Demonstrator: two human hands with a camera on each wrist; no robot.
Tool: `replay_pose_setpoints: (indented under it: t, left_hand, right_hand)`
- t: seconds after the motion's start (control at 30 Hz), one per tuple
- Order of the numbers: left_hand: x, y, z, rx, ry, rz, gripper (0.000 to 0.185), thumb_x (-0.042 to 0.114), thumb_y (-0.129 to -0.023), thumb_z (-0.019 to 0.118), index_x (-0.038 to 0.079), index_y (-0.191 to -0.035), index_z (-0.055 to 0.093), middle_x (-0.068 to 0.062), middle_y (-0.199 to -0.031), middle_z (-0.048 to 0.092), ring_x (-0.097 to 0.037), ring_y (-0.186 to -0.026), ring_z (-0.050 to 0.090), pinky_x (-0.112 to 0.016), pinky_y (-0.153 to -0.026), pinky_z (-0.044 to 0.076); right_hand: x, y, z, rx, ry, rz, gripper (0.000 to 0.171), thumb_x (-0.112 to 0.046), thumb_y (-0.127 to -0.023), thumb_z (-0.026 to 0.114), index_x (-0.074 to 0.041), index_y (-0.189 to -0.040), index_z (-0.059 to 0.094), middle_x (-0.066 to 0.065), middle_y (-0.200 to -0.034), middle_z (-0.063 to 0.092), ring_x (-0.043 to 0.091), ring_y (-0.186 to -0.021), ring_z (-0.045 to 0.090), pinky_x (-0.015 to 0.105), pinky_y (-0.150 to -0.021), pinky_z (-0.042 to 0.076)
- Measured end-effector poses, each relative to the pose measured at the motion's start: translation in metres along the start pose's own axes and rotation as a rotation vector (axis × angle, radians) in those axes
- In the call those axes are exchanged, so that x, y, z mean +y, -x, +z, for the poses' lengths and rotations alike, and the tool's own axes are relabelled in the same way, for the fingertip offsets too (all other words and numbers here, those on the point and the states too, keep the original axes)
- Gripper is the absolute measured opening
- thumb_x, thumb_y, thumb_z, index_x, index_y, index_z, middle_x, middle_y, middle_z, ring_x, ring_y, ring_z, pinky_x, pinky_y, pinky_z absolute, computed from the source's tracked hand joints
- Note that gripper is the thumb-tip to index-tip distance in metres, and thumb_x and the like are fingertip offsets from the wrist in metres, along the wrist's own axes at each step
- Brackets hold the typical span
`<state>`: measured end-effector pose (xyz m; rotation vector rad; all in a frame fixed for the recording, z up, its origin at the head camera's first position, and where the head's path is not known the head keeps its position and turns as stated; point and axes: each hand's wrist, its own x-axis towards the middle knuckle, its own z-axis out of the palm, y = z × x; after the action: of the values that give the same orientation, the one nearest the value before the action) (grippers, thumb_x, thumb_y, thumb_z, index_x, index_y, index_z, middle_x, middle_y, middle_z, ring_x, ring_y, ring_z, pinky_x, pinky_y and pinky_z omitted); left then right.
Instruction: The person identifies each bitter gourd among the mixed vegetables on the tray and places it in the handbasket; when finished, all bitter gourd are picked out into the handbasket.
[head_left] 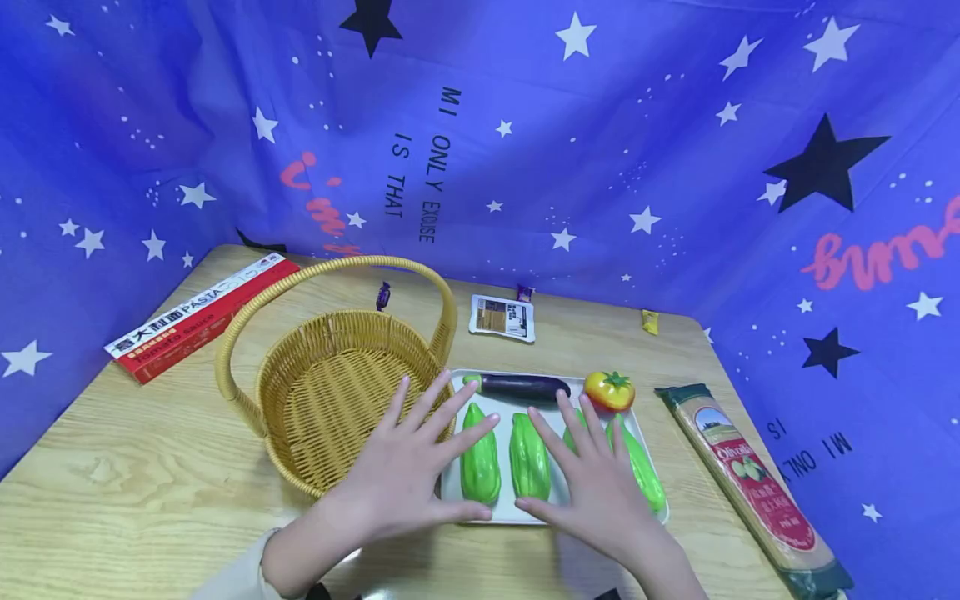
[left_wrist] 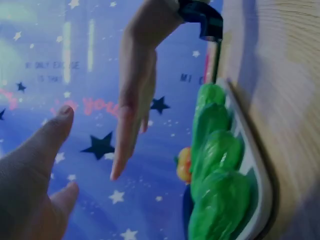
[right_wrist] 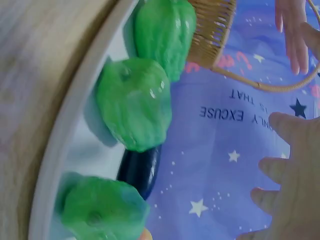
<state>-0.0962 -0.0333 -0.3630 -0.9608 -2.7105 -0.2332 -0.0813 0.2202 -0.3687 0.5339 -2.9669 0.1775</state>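
Both hands hover with fingers spread over a white tray [head_left: 525, 521]. My left hand [head_left: 401, 471] is above the tray's left side and the basket's near right edge. Over the tray's right half is my right hand [head_left: 600, 492], partly covering the green vegetables there. Neither hand holds anything. On the tray lie several ribbed green vegetables [head_left: 529, 458], side by side, a dark purple eggplant [head_left: 525, 386] along the back and a red-yellow tomato [head_left: 609, 392] at the back right corner. The right wrist view shows green vegetables [right_wrist: 135, 105] apart from the fingers.
A wicker basket [head_left: 348, 329] with a tall handle stands left of the tray. A red pasta box [head_left: 202, 321] lies at far left, a pasta packet [head_left: 750, 483] at right. Behind are a white pouch [head_left: 502, 318] and small wrapped candies [head_left: 650, 322]. Starry blue cloth surrounds the table.
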Motion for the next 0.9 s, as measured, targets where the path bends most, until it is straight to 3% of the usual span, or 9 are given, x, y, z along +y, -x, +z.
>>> replay_pose_setpoints:
  t: [0.2,0.27,0.33,0.47,0.57,0.67,0.7,0.77,0.9]
  left_hand:
    - [-0.015,0.006,-0.022,0.060,0.128,0.032,0.081,0.077,-0.081,0.041,0.040,-0.149,0.014,0.005,-0.161,0.000,-0.022,-0.149,-0.005,-0.058,-0.120,0.007]
    - [-0.025,0.011,-0.035,0.090,0.219,0.029,0.078,0.067,-0.085,0.048,0.038,-0.149,0.016,0.005,-0.161,0.002,-0.022,-0.149,-0.001,-0.057,-0.118,0.016]
    - [-0.035,0.019,-0.050,0.171,0.334,0.024,0.074,0.051,-0.087,0.059,0.031,-0.149,0.024,0.002,-0.160,0.012,-0.021,-0.149,0.008,-0.054,-0.117,0.023]
    - [-0.060,0.035,-0.070,0.561,0.580,0.116,0.056,0.032,-0.090,0.062,0.006,-0.137,0.047,-0.004,-0.148,0.041,-0.017,-0.140,0.035,-0.036,-0.116,0.034]
    - [-0.078,0.044,-0.077,0.856,0.805,0.255,0.043,0.016,-0.091,0.061,-0.012,-0.123,0.054,-0.014,-0.135,0.054,-0.020,-0.130,0.049,-0.027,-0.114,0.036]
    - [-0.094,0.057,-0.082,1.009,1.063,0.294,0.036,-0.006,-0.085,0.062,-0.022,-0.116,0.052,-0.023,-0.127,0.058,-0.026,-0.124,0.054,-0.029,-0.111,0.040]
    - [-0.099,0.062,-0.083,1.047,1.133,0.293,0.036,-0.013,-0.082,0.061,-0.024,-0.115,0.050,-0.026,-0.125,0.059,-0.028,-0.122,0.055,-0.029,-0.110,0.041]
    - [-0.110,0.074,-0.082,1.099,1.221,0.227,0.036,-0.019,-0.080,0.059,-0.027,-0.114,0.049,-0.027,-0.122,0.060,-0.029,-0.120,0.056,-0.029,-0.108,0.043]
    - [-0.130,0.094,-0.073,1.093,1.293,0.070,0.040,-0.025,-0.081,0.052,-0.028,-0.119,0.044,-0.024,-0.123,0.061,-0.027,-0.120,0.056,-0.028,-0.107,0.044]
  right_hand:
    - [0.011,0.001,-0.012,0.030,-0.101,0.035,0.094,-0.058,-0.074,0.070,-0.034,-0.150,0.019,0.009,-0.160,0.011,0.038,-0.146,0.010,0.070,-0.113,0.008]
    - [0.015,0.002,-0.016,0.044,-0.154,0.059,0.093,-0.053,-0.075,0.072,-0.032,-0.150,0.021,0.012,-0.159,0.014,0.041,-0.144,0.016,0.068,-0.113,0.008]
    - [0.019,0.004,-0.021,0.056,-0.211,0.088,0.091,-0.048,-0.076,0.073,-0.030,-0.150,0.022,0.015,-0.158,0.016,0.044,-0.141,0.021,0.069,-0.113,0.008]
    - [0.031,0.009,-0.028,0.070,-0.281,0.156,0.086,-0.042,-0.079,0.073,-0.025,-0.149,0.025,0.020,-0.156,0.018,0.051,-0.136,0.026,0.073,-0.107,0.019]
    - [0.044,0.013,-0.029,0.092,-0.323,0.208,0.082,-0.038,-0.081,0.072,-0.022,-0.148,0.029,0.019,-0.156,0.019,0.052,-0.134,0.028,0.075,-0.100,0.027]
    - [0.058,0.016,-0.027,0.125,-0.347,0.245,0.076,-0.034,-0.082,0.073,-0.019,-0.146,0.035,0.020,-0.155,0.022,0.052,-0.133,0.029,0.076,-0.096,0.029]
    - [0.062,0.017,-0.026,0.135,-0.348,0.252,0.074,-0.032,-0.082,0.073,-0.017,-0.145,0.037,0.021,-0.154,0.024,0.053,-0.133,0.030,0.076,-0.096,0.030]
    - [0.070,0.020,-0.024,0.147,-0.347,0.269,0.071,-0.031,-0.082,0.073,-0.014,-0.142,0.041,0.023,-0.152,0.027,0.054,-0.132,0.030,0.077,-0.094,0.029]
    - [0.085,0.024,-0.018,0.145,-0.345,0.310,0.067,-0.032,-0.082,0.073,-0.011,-0.139,0.045,0.028,-0.148,0.031,0.054,-0.131,0.030,0.077,-0.094,0.029]
